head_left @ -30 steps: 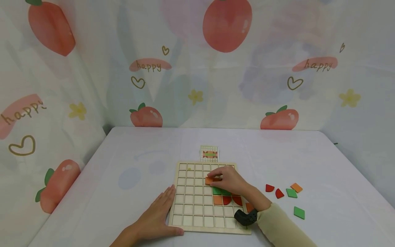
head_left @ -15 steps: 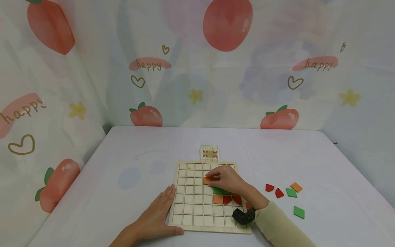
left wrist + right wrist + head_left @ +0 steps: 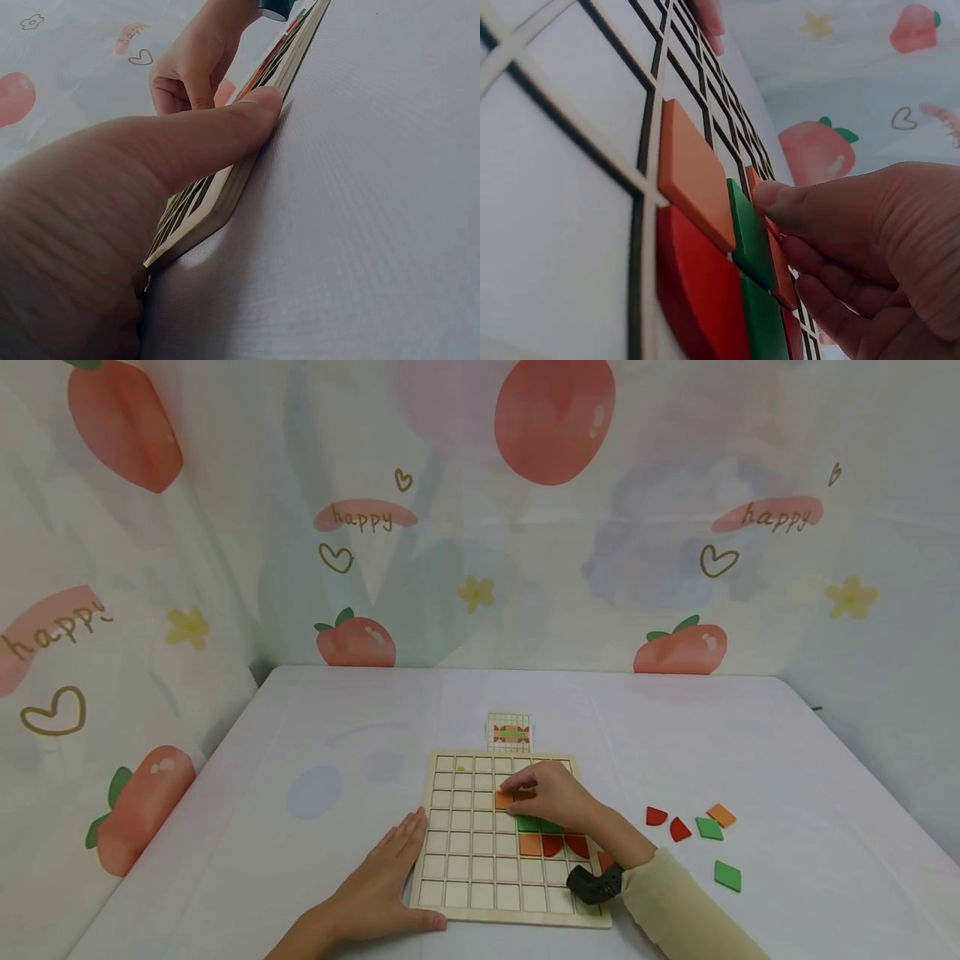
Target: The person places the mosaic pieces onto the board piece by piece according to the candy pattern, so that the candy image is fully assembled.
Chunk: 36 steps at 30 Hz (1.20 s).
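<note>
A square wooden grid board (image 3: 510, 917) lies on the table. Beside its near left corner rests my left hand (image 3: 386, 881), fingers straight along the left edge; its thumb (image 3: 259, 105) lies on the front edge. My right hand (image 3: 555, 797) reaches over the board's right half and pinches an orange square tile (image 3: 503, 800) at a cell. In the right wrist view, my thumb lies at this orange tile (image 3: 751, 180), with green tiles (image 3: 751, 232) in the row nearer the camera. Nearer still are another orange tile (image 3: 529, 845) and red quarter-round tiles (image 3: 551, 846). My right hand hides part of the upper rows.
Right of the board lie loose tiles: red quarter-rounds (image 3: 679, 830), green ones (image 3: 727, 876) and an orange one (image 3: 721, 815). Another orange tile (image 3: 606, 862) shows partly under the right wrist. A small pattern card (image 3: 510, 733) lies behind the board. A black device (image 3: 594, 886) is on the right wrist.
My right hand has shifted slightly left with the orange tile, which now lines up with a cell left of its earlier neighbour. My left hand has stayed in place.
</note>
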Tool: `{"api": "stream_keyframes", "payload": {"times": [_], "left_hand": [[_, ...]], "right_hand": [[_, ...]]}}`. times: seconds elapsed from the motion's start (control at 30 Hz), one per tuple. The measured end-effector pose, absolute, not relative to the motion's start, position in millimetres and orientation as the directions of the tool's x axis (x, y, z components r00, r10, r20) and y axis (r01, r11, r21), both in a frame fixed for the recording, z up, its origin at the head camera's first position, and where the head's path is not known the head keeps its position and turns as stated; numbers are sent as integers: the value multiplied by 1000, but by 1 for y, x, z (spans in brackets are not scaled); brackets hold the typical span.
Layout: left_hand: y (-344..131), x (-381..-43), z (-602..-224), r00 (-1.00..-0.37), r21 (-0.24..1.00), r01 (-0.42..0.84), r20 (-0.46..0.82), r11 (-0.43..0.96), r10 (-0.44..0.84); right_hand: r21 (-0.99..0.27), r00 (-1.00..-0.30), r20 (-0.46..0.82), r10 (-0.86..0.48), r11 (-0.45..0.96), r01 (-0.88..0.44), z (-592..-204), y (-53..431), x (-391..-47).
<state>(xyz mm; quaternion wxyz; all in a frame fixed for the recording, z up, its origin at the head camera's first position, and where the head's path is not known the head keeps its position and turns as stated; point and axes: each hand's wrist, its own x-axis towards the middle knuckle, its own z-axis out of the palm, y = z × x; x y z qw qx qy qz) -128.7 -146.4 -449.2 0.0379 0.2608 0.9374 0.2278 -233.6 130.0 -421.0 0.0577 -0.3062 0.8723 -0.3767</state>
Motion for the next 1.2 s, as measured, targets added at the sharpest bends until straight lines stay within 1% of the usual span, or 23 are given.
{"api": "stream_keyframes", "payload": {"times": [0.17, 0.4, 0.6, 0.83, 1.07, 1.2], "left_hand": [[-145, -128, -449, -860, 449, 473, 49, 758, 508], [-146, -129, -449, -859, 454, 476, 53, 753, 510], [-147, -129, -449, -855, 452, 485, 62, 749, 516], [-146, -128, -448, -864, 459, 464, 46, 757, 502], [-146, -128, -446, -861, 453, 468, 41, 759, 506], [-145, -127, -446, -861, 460, 464, 35, 757, 507]], "right_hand": [[-689, -810, 166, -563, 522, -504, -420, 141, -230], [-662, -855, 174, -489, 584, -469, -416, 161, -226], [-641, -885, 142, -443, 640, -424, -417, 177, -222], [-647, -938, 103, -330, 694, -315, -417, 202, -214], [-618, -940, 148, -308, 713, -331, -417, 228, -209], [-618, -941, 146, -305, 715, -327, -416, 238, -204]]}}
